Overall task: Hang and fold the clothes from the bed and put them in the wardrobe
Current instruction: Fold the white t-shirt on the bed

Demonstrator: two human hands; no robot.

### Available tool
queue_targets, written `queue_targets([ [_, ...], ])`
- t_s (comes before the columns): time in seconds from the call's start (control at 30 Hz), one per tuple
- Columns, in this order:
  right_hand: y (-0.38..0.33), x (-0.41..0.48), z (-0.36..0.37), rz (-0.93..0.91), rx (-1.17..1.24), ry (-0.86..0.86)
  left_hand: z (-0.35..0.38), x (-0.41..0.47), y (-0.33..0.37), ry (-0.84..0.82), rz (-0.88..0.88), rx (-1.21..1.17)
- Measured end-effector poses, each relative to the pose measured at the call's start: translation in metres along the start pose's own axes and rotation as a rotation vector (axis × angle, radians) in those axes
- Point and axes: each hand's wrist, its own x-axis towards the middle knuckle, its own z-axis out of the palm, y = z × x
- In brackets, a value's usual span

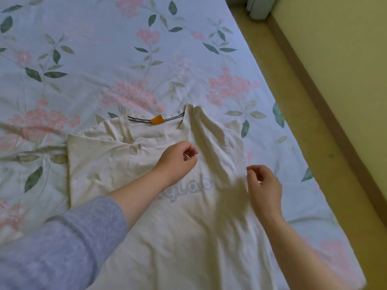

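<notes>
A cream T-shirt lies front up on the bed, with pale lettering on the chest and an orange tag inside the collar. Its right shoulder and sleeve are creased and folded inward, and the left sleeve lies spread flat. My left hand hovers over the chest just below the collar, its fingers loosely curled and holding nothing. By the shirt's right edge, my right hand has loosely curled fingers with no cloth between them.
The bed is covered by a light blue sheet with pink flowers and green leaves. Its right edge runs along a tan frame beside a yellow wall. A pale object stands at the top right corner.
</notes>
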Motion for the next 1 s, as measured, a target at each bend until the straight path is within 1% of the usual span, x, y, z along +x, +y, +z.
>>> queue_targets([
  [0.07, 0.010, 0.029, -0.009, 0.026, -0.024, -0.010, 0.016, 0.018, 0.019, 0.010, 0.040, 0.023],
  [0.17, 0.026, 0.061, -0.010, 0.150, -0.028, -0.110, 0.040, 0.044, 0.045, 0.059, 0.116, 0.081],
  [0.23, 0.035, 0.075, -0.009, 0.224, 0.054, -0.149, 0.056, 0.062, 0.059, 0.079, 0.201, 0.188],
  [0.3, 0.039, 0.085, -0.010, 0.289, 0.226, -0.167, 0.073, 0.081, 0.069, 0.046, 0.271, 0.389],
  [0.33, 0.038, 0.091, -0.010, 0.317, 0.316, -0.193, 0.079, 0.091, 0.073, 0.017, 0.265, 0.496],
  [0.4, 0.032, 0.105, -0.010, 0.365, 0.462, -0.293, 0.086, 0.111, 0.076, -0.024, 0.186, 0.648],
  [0.47, 0.025, 0.118, -0.009, 0.418, 0.536, -0.448, 0.086, 0.125, 0.074, -0.062, 0.109, 0.706],
  [0.53, 0.023, 0.123, -0.006, 0.438, 0.490, -0.627, 0.086, 0.132, 0.067, -0.100, 0.087, 0.717],
  [0.57, 0.024, 0.122, -0.005, 0.423, 0.452, -0.686, 0.086, 0.131, 0.063, -0.102, 0.081, 0.708],
  [0.6, 0.027, 0.121, -0.004, 0.390, 0.428, -0.704, 0.087, 0.129, 0.060, -0.095, 0.068, 0.687],
  [0.63, 0.029, 0.120, -0.004, 0.347, 0.422, -0.665, 0.088, 0.128, 0.058, -0.086, 0.050, 0.656],
  [0.67, 0.032, 0.118, -0.007, 0.299, 0.429, -0.553, 0.089, 0.126, 0.057, -0.082, 0.035, 0.626],
  [0.7, 0.034, 0.118, -0.013, 0.254, 0.445, -0.372, 0.089, 0.125, 0.058, -0.085, 0.030, 0.606],
  [0.77, 0.041, 0.120, -0.035, 0.157, 0.456, 0.074, 0.090, 0.122, 0.062, -0.112, 0.036, 0.582],
  [0.8, 0.047, 0.119, -0.047, 0.104, 0.429, 0.253, 0.090, 0.119, 0.063, -0.126, 0.040, 0.573],
  [0.83, 0.052, 0.117, -0.057, 0.072, 0.390, 0.363, 0.089, 0.116, 0.064, -0.138, 0.050, 0.572],
  [0.87, 0.056, 0.113, -0.065, 0.063, 0.351, 0.406, 0.087, 0.114, 0.066, -0.145, 0.066, 0.577],
  [0.9, 0.059, 0.111, -0.069, 0.083, 0.311, 0.383, 0.084, 0.112, 0.068, -0.150, 0.085, 0.579],
  [1.0, 0.068, 0.103, -0.072, 0.259, 0.185, 0.182, 0.082, 0.112, 0.083, -0.143, 0.133, 0.577],
])
